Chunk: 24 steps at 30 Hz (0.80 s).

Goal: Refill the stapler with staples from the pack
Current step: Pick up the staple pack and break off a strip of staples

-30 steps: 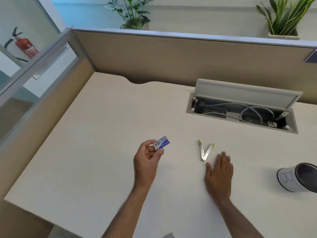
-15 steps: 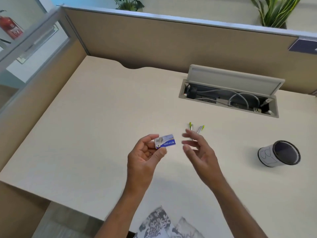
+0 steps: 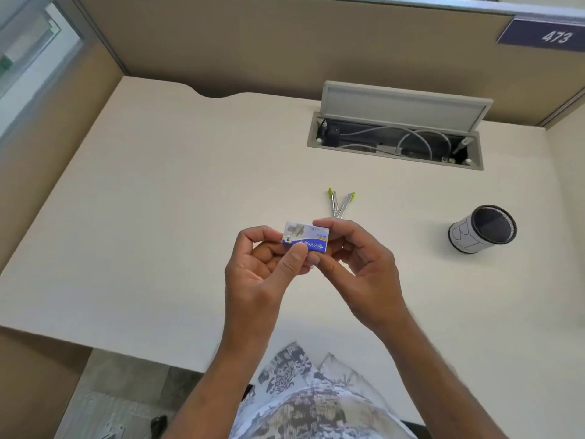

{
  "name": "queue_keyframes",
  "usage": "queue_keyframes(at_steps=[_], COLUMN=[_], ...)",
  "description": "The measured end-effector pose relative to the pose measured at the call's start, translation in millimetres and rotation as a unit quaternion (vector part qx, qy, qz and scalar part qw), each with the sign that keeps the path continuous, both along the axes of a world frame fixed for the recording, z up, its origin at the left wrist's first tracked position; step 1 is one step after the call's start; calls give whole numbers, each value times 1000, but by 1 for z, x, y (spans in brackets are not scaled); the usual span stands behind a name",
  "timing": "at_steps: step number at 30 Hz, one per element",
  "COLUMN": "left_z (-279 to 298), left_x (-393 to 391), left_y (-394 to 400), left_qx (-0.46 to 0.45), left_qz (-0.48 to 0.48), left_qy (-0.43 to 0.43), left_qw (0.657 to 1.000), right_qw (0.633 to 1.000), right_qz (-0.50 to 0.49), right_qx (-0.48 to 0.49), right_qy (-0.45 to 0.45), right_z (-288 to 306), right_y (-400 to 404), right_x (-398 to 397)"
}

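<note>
Nearest the camera, a patterned garment (image 3: 304,403) is seen at the bottom edge, cut off by the frame. Above it, the pack of staples (image 3: 306,238) is gripped in both hands above the desk (image 3: 158,217). The left hand (image 3: 262,274) is closed around the pack's left end, thumb pressed on its blue face. The right hand (image 3: 357,264), which 0.5 s ago was open and empty beside the pack, is now pinched onto the pack's right end. This is judged to mean that the pack is about to be opened; no staples have yet been taken out.

Whether the end flap is already lifted cannot be told, since it is covered by the right fingertips (image 3: 323,224). Just beyond the hands, the stapler (image 3: 340,204) is left lying on the desk, spread open in a V; its near end is partly hidden and its channel is too small to be judged loaded or not. Farther right, a mesh cup (image 3: 481,229) is seen lying on its side, and beyond it an open cable tray (image 3: 395,141).
</note>
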<state>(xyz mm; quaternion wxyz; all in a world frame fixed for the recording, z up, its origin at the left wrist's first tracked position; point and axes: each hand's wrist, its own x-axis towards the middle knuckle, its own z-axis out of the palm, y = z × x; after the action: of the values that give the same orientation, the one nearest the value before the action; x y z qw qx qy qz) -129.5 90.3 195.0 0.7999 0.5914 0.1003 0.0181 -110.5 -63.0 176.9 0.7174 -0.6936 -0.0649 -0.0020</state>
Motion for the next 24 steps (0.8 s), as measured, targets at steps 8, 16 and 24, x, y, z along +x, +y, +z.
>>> queue_keyframes(at_steps=[8, 16, 24], left_z=[0, 1, 1], left_x=[-11, -14, -15], left_y=[-8, -9, -12], left_qx=[-28, -37, -34], left_qz=[39, 23, 32], left_qy=[24, 37, 26], left_qw=[999, 998, 999], right_qw=[1000, 999, 998], right_qz=[3, 15, -35], right_qx=[7, 4, 4], right_qy=[4, 30, 51], right_z=[6, 9, 18], right_y=[-2, -10, -17], right_x=[-11, -14, -17])
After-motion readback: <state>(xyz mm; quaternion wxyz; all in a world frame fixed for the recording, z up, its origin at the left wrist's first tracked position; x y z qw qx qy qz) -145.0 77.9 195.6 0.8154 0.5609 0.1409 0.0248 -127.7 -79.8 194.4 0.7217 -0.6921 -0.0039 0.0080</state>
